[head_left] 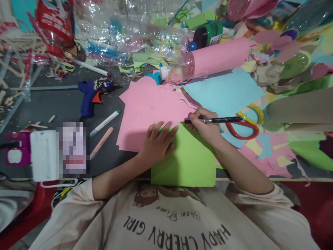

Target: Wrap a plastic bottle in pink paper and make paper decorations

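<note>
A sheet of green paper (194, 156) lies partly over pink paper (148, 104), its near edge reaching past the table edge. My left hand (159, 140) rests flat on the green sheet's far left part, fingers spread. In my right hand (204, 123) is a black pen (223, 120), gripped with the tip pointing left, near the green sheet's far edge. Whether the tip touches the paper I cannot tell. Just right of that hand lie scissors (256, 133) with one yellow and one red handle, their blades hidden, on light blue paper (226, 86).
A blue glue gun (88, 99), a green-tipped marker (105, 122) and an orange marker (102, 142) lie left. Beyond the papers is a bottle wrapped in pink paper (221, 57). Paper scraps (275, 146) cover the right side. A white power bank-like box (44, 154) sits near left.
</note>
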Motion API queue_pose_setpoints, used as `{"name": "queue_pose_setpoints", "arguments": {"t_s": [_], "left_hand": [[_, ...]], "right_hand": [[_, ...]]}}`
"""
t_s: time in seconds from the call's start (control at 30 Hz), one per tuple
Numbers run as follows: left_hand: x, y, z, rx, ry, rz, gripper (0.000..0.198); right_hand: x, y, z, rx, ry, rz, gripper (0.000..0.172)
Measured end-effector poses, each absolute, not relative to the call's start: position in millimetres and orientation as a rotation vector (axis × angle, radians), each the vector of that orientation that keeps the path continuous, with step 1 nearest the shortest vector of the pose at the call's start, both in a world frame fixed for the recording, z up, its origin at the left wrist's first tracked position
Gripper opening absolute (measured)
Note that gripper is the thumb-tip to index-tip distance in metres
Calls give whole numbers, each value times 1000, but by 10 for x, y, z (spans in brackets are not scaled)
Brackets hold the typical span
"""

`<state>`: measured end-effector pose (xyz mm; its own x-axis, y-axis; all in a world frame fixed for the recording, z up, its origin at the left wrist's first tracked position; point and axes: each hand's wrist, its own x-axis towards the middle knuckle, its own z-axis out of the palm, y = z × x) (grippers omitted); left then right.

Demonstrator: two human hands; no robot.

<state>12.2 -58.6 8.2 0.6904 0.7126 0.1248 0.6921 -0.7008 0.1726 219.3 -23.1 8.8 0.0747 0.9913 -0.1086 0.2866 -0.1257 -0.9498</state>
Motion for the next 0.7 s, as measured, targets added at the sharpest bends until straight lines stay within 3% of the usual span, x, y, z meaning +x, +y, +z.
{"name": "queue_pose_setpoints", "arguments": {"t_s": [0.53, 0.7], "left_hand": [[113, -582, 70, 2814, 1153, 294, 52], [98, -577, 82, 2788, 1140, 281, 52]], "right_hand": [[2183, -243, 102, -1407, -1137, 1158, 35], [2188, -253, 62, -1333, -1177, 1144, 29]]}}
